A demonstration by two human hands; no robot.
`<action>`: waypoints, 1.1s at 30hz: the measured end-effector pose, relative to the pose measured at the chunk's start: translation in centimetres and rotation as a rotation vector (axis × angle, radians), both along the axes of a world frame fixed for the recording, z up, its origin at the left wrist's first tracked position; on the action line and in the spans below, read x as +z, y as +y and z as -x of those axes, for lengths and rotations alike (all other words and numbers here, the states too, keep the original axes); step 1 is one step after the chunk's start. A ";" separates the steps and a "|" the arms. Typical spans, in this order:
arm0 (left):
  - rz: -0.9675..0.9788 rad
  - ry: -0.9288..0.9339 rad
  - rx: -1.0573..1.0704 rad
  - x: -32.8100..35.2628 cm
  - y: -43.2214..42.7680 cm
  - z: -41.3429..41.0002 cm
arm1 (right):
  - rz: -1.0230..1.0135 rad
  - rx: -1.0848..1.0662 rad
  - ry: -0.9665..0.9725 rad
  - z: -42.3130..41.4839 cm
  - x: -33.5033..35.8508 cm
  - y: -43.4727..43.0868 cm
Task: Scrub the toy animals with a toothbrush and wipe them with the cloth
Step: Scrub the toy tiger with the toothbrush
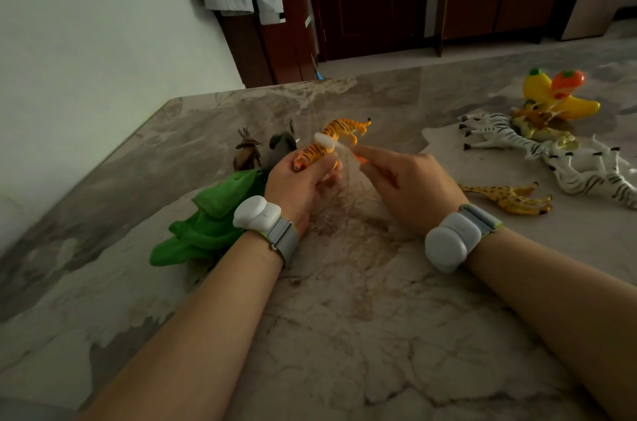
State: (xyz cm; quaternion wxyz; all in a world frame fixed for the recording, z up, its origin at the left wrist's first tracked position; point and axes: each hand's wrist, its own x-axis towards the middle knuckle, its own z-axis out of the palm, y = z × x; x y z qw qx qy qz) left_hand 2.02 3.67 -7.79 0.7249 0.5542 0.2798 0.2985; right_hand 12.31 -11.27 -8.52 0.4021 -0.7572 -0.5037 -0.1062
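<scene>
Roughly midway, I judge. On the marble tabletop (344, 317) the left hand (296, 182) grips the tiger (344, 129) by its head end, raised above the middle of the top. The right hand (410, 186) pinches the toothbrush (325, 138) handle, forefinger stretched along it, white bristles on the tiger's back. The green cloth (206, 224) lies crumpled toward the left edge. Near the right edge, toys wait: zebras (496, 132) and a spotted giraffe (510, 199), on their sides. An elephant (281, 146) and a deer (246, 153) stand just beyond the cloth, probably finished. The tiger's wiping is not yet done.
</scene>
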 end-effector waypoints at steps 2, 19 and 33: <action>0.002 0.002 -0.008 0.1 0.1 0.0 | -0.016 -0.116 0.041 -0.9 -0.3 0.1; 0.003 0.002 -0.003 -0.1 0.0 -0.1 | -0.011 0.011 0.018 0.4 0.4 -0.4; -0.123 0.059 0.016 0.0 -0.2 0.2 | 0.015 0.135 0.002 -0.2 -0.3 0.3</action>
